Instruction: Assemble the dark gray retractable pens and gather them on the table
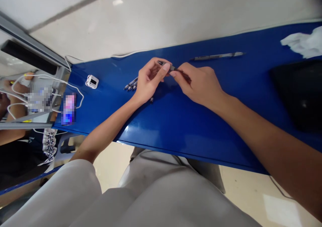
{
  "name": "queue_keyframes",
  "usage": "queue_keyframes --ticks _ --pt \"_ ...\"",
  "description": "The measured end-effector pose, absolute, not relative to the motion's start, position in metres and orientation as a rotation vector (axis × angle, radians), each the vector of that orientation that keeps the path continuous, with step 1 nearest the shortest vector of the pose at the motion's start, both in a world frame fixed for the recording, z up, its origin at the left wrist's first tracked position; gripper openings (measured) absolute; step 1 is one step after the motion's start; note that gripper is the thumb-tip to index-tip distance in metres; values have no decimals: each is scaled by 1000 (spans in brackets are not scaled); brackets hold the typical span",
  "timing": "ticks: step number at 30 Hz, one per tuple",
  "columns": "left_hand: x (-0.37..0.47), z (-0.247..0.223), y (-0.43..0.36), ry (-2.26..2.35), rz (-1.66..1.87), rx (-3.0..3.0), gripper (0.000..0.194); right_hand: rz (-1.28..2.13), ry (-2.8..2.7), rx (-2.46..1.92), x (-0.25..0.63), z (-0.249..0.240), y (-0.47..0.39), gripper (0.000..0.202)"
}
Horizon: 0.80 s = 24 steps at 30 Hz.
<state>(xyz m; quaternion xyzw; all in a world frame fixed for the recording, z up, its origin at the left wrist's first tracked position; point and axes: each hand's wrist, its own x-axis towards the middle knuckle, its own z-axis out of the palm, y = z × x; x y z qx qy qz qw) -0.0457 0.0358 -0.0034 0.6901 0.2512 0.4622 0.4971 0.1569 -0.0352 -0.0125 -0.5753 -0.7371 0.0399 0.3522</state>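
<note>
Above the blue table (161, 126), both hands meet on a dark pen (172, 68) with a grey grip section. My left hand (148, 82) is closed on it, thumb pressed against the grip near the tip. From the other side, thumb and fingers of my right hand (201, 82) pinch its darker end; the rest of that end is hidden in the fingers. Several pens (132, 84) lie on the table, partly covered by my left hand. A small dark piece (151, 100) sits just below my left wrist. Beyond my right hand lies a single clear-barrelled pen (217, 56).
A white gadget with a dark screen (92, 81) and a phone (68, 109) with white cables lie left. Crumpled white tissue (303, 42) and a black case-like object (299, 93) occupy the right. A wall borders the back; another person's arm (18, 103) shows far left.
</note>
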Motion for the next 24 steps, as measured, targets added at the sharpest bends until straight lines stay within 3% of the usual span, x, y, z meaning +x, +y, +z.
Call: queue_keyframes --ticks 10,16,24 --pt "-43 -4 34 661 1139 1628 50 137 -1929 -1498 157 -13 -37 57" --pt "-47 -10 43 489 1100 1661 37 95 -1934 -1494 158 -12 -36 57" --pt "-44 0 31 652 1132 1583 50 87 -1920 -1489 157 -14 -36 55"
